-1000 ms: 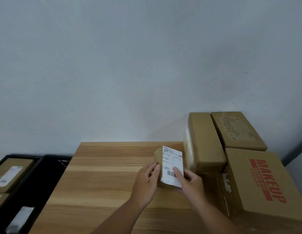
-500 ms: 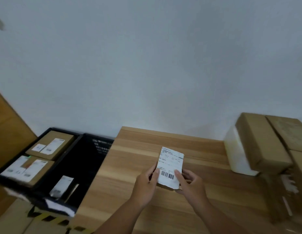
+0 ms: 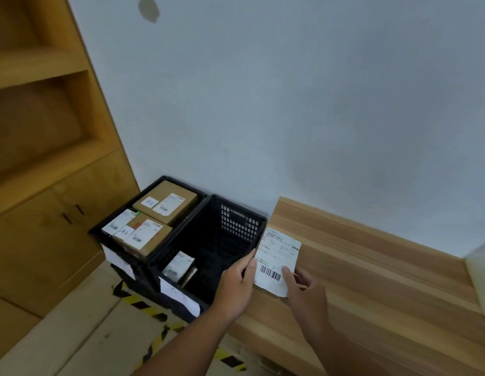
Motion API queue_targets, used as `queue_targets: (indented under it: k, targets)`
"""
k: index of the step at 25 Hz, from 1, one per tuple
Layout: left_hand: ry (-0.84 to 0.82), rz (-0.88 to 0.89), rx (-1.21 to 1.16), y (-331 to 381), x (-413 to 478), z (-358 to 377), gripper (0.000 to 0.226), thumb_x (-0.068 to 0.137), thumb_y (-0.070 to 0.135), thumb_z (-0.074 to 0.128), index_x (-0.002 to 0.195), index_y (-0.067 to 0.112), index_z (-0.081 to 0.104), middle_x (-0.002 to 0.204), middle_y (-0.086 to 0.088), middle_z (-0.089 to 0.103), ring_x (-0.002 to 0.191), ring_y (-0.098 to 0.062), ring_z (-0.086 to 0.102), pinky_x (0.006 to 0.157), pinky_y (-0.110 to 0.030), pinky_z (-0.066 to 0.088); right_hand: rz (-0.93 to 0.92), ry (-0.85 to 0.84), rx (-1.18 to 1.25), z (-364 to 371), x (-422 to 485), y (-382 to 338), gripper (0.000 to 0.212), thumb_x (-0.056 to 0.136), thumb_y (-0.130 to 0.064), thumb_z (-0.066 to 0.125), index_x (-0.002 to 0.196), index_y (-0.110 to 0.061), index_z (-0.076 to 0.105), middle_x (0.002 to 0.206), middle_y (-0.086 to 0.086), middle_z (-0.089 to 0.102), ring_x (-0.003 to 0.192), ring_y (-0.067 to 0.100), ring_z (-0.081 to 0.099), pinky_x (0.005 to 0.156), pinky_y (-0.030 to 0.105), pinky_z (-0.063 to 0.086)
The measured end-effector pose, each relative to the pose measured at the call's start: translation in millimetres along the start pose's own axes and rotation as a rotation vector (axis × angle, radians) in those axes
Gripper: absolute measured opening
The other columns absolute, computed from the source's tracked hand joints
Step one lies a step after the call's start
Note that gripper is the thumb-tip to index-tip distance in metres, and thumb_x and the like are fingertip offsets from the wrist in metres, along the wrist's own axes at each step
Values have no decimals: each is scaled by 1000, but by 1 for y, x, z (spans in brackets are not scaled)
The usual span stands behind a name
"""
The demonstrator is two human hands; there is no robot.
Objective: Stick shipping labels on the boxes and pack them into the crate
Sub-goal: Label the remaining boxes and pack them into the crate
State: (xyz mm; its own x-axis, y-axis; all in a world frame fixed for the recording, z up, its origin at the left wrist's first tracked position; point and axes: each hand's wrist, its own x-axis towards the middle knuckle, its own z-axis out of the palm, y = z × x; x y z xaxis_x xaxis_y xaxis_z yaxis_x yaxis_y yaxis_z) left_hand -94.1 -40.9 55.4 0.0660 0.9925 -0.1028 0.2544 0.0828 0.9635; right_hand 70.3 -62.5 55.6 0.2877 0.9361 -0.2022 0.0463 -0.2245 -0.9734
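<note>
**Labelled box carried to the table's left edge, beside the crate**

Both hands grip the one parcel. The left hand [image 3: 236,283] curls round its left side, thumb on the edge of the white shipping label [image 3: 276,256]. The right hand [image 3: 303,293] holds the right side, thumb pressed on the label just beside the barcode. The label faces the camera, and the box under it is hidden by the paper and the fingers.

Half a second ago the parcel was held over the middle of the wooden table [image 3: 371,267]. Now it is at the table's left edge, and its upper left corner overlaps the right rim of the black crate [image 3: 236,210]. The grip itself has not changed.

The view has swung left: the brown cartons on the right have gone out of frame, and a wooden shelf unit [image 3: 32,131] has come in. One labelled box [image 3: 179,267] lies in the near crate. A second crate [image 3: 154,183] just beside it holds two more, a far one [image 3: 165,202] and a near one [image 3: 139,234]. Yellow-and-black tape [image 3: 143,305] marks the floor below
</note>
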Motion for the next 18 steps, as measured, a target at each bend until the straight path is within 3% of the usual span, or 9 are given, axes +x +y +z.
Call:
queue_targets:
  k: [4,8,14,18]
  targets:
    - [150,-25,-44,0,19,-51,38,101,49,52,137,39,60,125,19,68,115,1,63,97,-34,57,-95,-26,-106,56,16,-22,11,95,-47,63,104,-52,67,90,-27,74,79,-2,72,65,28,62]
    - [235,-13,-81,-4,51,-95,35,95,53,55,127,42,65,116,19,71,109,-1,67,87,-30,60,-161,-67,-170,104,43,-40,16,95,-55,58,107,-63,65,94,-30,72,83,-9,68,59,13,54]
    - [157,-83,-11,-27,113,-155,30,101,44,56,130,38,64,115,17,73,107,-3,69,90,-34,60,-75,-78,-156,177,88,-40,18,96,-44,63,102,-60,62,92,-35,72,81,-11,70,59,10,54]
    - [31,-111,61,-58,156,-202,34,100,53,51,131,43,61,123,22,67,111,4,63,92,-28,58,45,-25,-193,233,113,-18,19,93,-47,65,111,-44,71,97,-24,75,85,-7,71,76,23,60]
